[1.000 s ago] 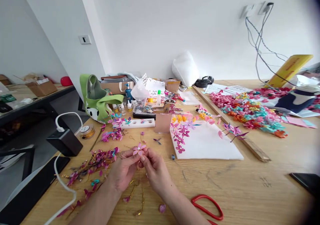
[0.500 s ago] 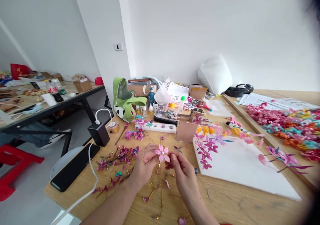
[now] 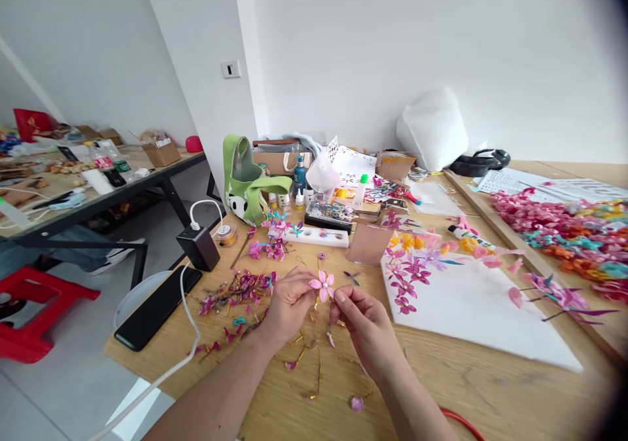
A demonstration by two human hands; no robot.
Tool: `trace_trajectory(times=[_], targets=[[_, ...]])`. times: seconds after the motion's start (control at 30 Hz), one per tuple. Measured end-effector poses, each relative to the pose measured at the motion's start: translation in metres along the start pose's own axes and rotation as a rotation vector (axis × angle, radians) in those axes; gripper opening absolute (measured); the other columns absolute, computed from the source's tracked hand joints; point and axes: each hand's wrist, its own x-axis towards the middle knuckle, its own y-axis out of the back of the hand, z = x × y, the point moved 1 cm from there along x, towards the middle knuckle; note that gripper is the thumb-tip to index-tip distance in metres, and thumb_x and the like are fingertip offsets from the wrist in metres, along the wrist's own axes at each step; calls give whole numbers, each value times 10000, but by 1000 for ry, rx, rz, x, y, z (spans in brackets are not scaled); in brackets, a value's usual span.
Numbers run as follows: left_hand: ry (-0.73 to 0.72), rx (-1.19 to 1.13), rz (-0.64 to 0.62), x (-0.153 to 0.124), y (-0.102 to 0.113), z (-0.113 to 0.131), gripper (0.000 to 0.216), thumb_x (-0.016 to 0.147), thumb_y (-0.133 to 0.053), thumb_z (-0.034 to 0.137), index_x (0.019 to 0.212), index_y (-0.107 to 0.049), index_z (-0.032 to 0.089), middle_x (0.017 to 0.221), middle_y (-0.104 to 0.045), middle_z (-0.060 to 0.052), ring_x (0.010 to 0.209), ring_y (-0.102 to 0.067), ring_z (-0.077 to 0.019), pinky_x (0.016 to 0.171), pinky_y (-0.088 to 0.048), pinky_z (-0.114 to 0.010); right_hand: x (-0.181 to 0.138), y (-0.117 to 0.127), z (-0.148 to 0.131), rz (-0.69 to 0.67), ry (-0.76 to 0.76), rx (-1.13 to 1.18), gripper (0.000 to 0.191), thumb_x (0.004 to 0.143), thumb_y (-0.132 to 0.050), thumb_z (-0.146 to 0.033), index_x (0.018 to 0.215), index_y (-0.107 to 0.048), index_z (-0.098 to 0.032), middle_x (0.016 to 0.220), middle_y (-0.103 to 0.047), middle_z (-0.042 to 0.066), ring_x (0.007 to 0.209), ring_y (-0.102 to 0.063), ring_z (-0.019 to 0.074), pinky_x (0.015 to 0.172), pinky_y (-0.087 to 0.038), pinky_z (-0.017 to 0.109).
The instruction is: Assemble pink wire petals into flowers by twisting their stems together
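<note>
Above the front of the wooden table, a pink five-petalled flower (image 3: 322,285) with a pearl-like centre faces up between my hands. My left hand (image 3: 290,302) is closed in a pinch at the flower's left side, its fingertips partly behind the petals. Thumb and forefinger of my right hand (image 3: 364,317) pinch at the lower right petal; the exact contact is partly hidden. Below the hands lie gold-wired stems (image 3: 318,369) and a loose purple petal piece (image 3: 357,403). A heap of magenta wired flowers (image 3: 240,290) lies left of my left hand.
A white board (image 3: 471,303) with magenta flowers lies at right, beside a wooden-edged area of colourful pieces (image 3: 569,231). At left are a black phone (image 3: 157,307), a charger (image 3: 197,248) with a white cable, and a green bag (image 3: 245,192). A red stool (image 3: 44,310) stands below.
The view has tilted down slightly, so the table appears higher in the picture. Both hands stay at the flower, which has turned a little.
</note>
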Motion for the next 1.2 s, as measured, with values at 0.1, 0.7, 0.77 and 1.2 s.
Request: trace_trajectory(times=[0.1, 0.7, 0.77, 1.2], targets=[[52, -68, -6, -1, -1, 2, 170, 789, -634, 258, 660, -739, 220, 763, -704, -65, 822, -604, -210, 788, -435, -329, -1, 1, -2, 0, 30, -35, 287, 807, -629, -435, 699, -573, -175, 571, -568, -15, 534, -458, 112, 556, -345, 240], [472, -887, 265, 5, -1, -11, 146, 574, -812, 173, 697, -734, 160, 744, -713, -10, 702, -653, -126, 819, -490, -323, -3, 23, -37, -107, 160, -376, 265, 838, -574, -430, 733, -593, -187, 596, -582, 2, 582, -514, 140, 583, -418, 266], [466, -888, 310, 6, 1, -11, 147, 564, -815, 168, 682, -728, 153, 741, -708, -8, 690, -645, -119, 795, -497, -310, -1, 31, -40, -100, 162, -557, 275, 844, -554, -432, 753, -611, -179, 615, -591, 12, 587, -523, 145, 561, -415, 259], [304, -568, 98, 1, 0, -11, 75, 704, -725, 241, 678, -744, 174, 603, -651, -16, 828, -624, -170, 873, -431, -318, 9, 39, -18, -58, -23, -1801, 216, 851, -509, -110, 732, -684, -150, 794, -662, 97, 808, -620, 220, 586, -362, 264]])
